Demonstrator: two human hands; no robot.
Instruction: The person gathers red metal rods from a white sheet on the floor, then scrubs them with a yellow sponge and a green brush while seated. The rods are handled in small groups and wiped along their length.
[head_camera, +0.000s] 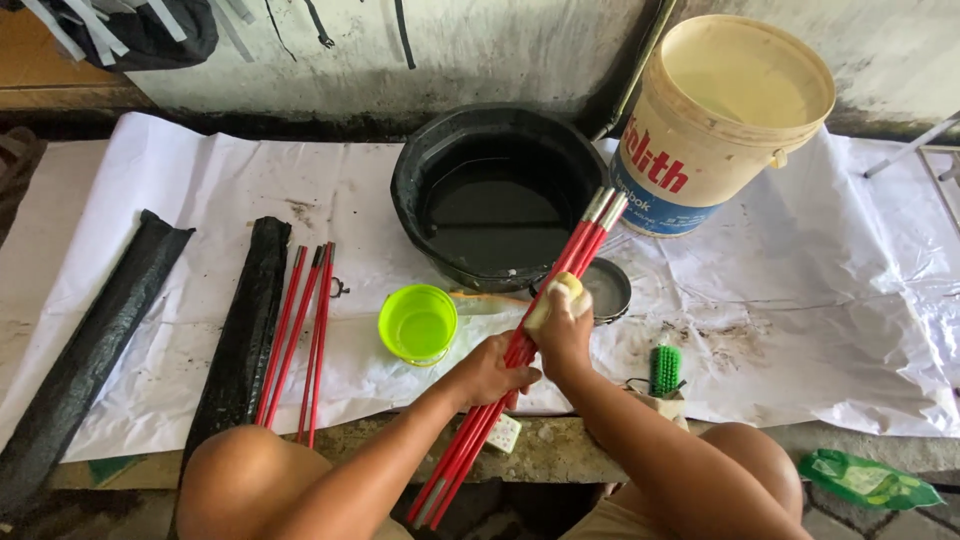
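Head view is showing the left hand (492, 372) gripping a bundle of thin red rods (530, 340) while right-hand fingers (568, 312) are pressing a pale sponge (556, 297) against them, scrubbing above the black water-filled basin (497, 196); next, sliding the sponge along them.

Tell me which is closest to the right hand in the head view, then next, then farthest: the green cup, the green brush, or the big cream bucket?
From the right hand:
1. Green brush, just to its right, near the table's front edge.
2. Green cup, to its left, past the red rods.
3. Big cream bucket, far back on the right by the wall.

Cream bucket (722, 120), red-blue label; perhaps green packet (865, 481).
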